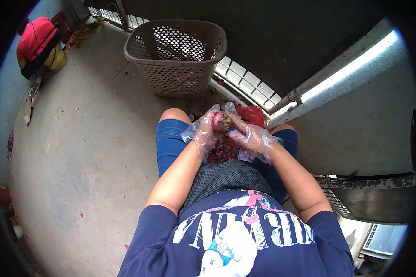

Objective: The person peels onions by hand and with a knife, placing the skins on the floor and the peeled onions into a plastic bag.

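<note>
Both my hands are in clear plastic gloves and meet between my knees. My left hand [205, 125] is wrapped round a red onion [217, 121] that shows tangled brown roots on its right side. My right hand [250, 135] is closed against the onion from the other side. A small knife [225, 125] seems to be in it, with a dark blade at the onion and a bit of blue handle showing; the fingers hide most of it. Beneath my hands lies a heap of red onions [223, 151]. A red plastic bag [253, 115] lies beyond my right hand.
A brown perforated laundry-style basket [178, 76] stands ahead, by a wall with a grille. At far left a person in a red top [36, 39] is beside a yellow bucket [56, 59]. A metal basin [372, 196] is at my right. Peel scraps dot the concrete floor [88, 152].
</note>
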`<state>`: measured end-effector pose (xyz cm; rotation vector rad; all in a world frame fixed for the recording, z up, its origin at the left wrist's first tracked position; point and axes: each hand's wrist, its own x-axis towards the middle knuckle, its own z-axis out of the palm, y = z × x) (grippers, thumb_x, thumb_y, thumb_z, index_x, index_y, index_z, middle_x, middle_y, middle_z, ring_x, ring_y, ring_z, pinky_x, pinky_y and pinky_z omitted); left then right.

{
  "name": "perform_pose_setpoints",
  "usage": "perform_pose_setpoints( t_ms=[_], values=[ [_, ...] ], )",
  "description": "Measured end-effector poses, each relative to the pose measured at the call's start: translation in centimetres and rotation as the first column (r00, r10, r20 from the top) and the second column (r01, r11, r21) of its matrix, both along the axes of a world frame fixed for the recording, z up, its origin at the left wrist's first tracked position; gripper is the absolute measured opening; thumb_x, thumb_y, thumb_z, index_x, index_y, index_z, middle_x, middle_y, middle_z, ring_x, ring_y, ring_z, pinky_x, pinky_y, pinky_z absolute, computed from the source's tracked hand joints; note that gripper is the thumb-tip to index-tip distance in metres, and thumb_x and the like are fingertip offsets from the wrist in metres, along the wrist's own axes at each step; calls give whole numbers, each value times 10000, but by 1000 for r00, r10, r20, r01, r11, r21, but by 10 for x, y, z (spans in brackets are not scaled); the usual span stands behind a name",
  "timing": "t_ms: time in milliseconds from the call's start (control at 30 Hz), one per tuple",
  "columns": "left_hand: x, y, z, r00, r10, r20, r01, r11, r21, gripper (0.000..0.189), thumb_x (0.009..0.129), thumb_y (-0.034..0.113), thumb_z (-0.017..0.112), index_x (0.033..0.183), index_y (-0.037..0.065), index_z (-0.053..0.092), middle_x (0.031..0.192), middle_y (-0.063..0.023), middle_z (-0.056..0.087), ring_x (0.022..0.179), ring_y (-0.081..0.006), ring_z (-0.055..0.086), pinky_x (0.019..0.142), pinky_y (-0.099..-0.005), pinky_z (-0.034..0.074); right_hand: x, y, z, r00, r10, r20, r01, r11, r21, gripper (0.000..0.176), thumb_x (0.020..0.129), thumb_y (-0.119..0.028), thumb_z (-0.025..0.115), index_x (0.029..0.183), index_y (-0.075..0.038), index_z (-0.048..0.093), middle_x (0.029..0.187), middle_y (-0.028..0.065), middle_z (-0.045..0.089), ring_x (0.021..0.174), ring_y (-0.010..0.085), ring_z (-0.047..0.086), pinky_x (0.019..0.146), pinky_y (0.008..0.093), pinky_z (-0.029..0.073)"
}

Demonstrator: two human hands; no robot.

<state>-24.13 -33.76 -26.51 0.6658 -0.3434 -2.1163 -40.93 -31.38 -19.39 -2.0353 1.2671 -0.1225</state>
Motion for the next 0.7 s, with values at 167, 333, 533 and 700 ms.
perform_pose_setpoints(
  t_ms=[167, 333, 533, 700],
  values=[
    [10, -9, 5, 986, -161, 43, 161, 987, 4, 444, 853, 388, 415, 1014, 14, 590, 1004, -133, 618, 923, -238, 608, 824, -373, 500, -2, -3, 7, 998, 69, 12, -69, 998, 11, 702, 868, -488, 445, 1425, -181, 149, 1236, 224, 492, 1125, 373, 490, 938, 375, 381],
    [10, -13, -3, 979, -167, 113, 171, 985, -22, 411, 847, 373, 433, 1002, 31, 599, 982, -113, 624, 887, -223, 618, 787, -357, 513, 1, -5, -1, 997, -2, 76, -5, 996, 88, 683, 865, -478, 468, 1419, -192, 188, 1262, 215, 475, 1156, 352, 476, 969, 365, 360],
    [-1, -10, -7, 1000, 16, 23, -14, 998, -62, 431, 850, 407, 441, 1069, 58, 566, 1019, -82, 609, 899, -191, 604, 801, -325, 494, 6, -4, -8, 979, -134, 152, 126, 990, 60, 653, 863, -480, 471, 1406, -204, 234, 1231, 214, 501, 1155, 349, 477, 962, 363, 368],
    [-4, -9, -11, 985, 74, 157, -72, 997, -14, 475, 847, 444, 418, 1069, 53, 572, 1021, -103, 617, 911, -222, 611, 822, -356, 493, 1, -9, -14, 995, -95, 31, 94, 995, 34, 620, 863, -467, 480, 1395, -239, 257, 1220, 212, 510, 1132, 357, 493, 944, 373, 386]
  ],
)
